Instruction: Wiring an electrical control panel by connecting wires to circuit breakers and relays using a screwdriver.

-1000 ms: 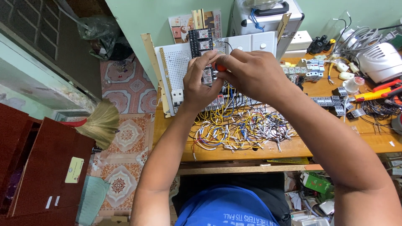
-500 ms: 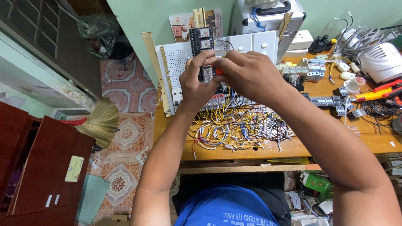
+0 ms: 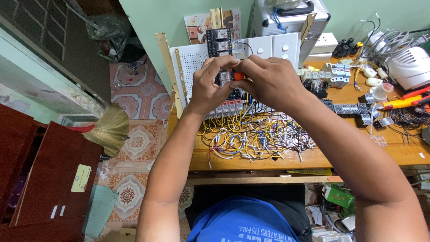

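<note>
— What are we holding right now?

— Our right hand [image 3: 273,83] is closed around a screwdriver with an orange handle [image 3: 238,75]; only the butt of the handle shows between the fingers. Our left hand [image 3: 212,87] is curled and pinches the row of relay modules [image 3: 228,107] on the perforated white panel [image 3: 190,67], which leans upright at the back of the wooden workbench [image 3: 313,157].

— Can we see the tip?

— No, our knuckles hide it, so we cannot tell which screw it sits on. That is our first risk: if the blade is off the slot, we judge it could skid and hit a neighbouring terminal or our left fingertips, which are touching the same block.

— And the wiring?

— The bundle of yellow, white and blue wires [image 3: 255,136] spills loose just below the modules. Our forearms pass right above it, so a shift of the elbow could snag a lead and tug it out of its clamp.

— Anything further out?

— The panel only leans, so hard pressure from us might tip or slide it. To the right, spare relay sockets [image 3: 354,110] and red-handled pliers [image 3: 412,94] lie near the bench edge; a sweep of our right arm could knock them off.
</note>
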